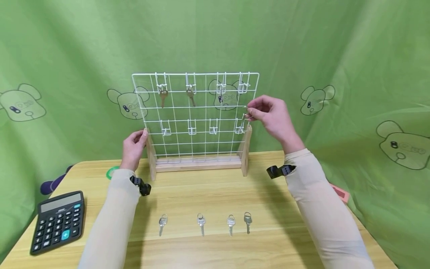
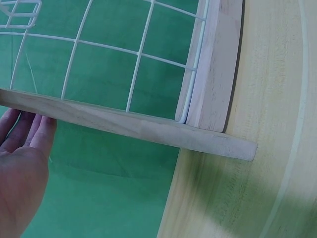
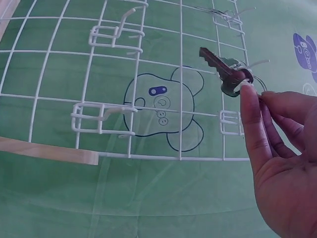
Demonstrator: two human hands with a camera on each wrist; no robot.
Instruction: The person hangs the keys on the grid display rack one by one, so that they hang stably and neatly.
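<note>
A white wire grid rack [image 1: 205, 107] in a wooden stand bears two rows of hooks. My left hand [image 1: 133, 147] grips the left wooden upright [image 1: 151, 160] near its top, thumb in front; in the left wrist view its fingertips [image 2: 43, 131] go behind the wood. With thumb and fingers, my right hand [image 1: 273, 116] pinches a key [image 3: 225, 74] by its ring [image 3: 260, 83], in front of the grid's right side. The blade points away from the fingers. Keys [image 1: 163, 98] [image 1: 191, 96] hang on the two left upper hooks; something thin hangs on the third upper hook [image 1: 221, 88].
Several keys with rings [image 1: 162, 224] [image 1: 201, 224] [image 1: 231, 225] [image 1: 248, 223] lie in a row on the wooden table [image 1: 188, 196]. A black calculator [image 1: 58, 222] lies at the left, with a green ring [image 1: 112, 172] behind it. A pink object [image 1: 340, 193] sits beyond the right forearm.
</note>
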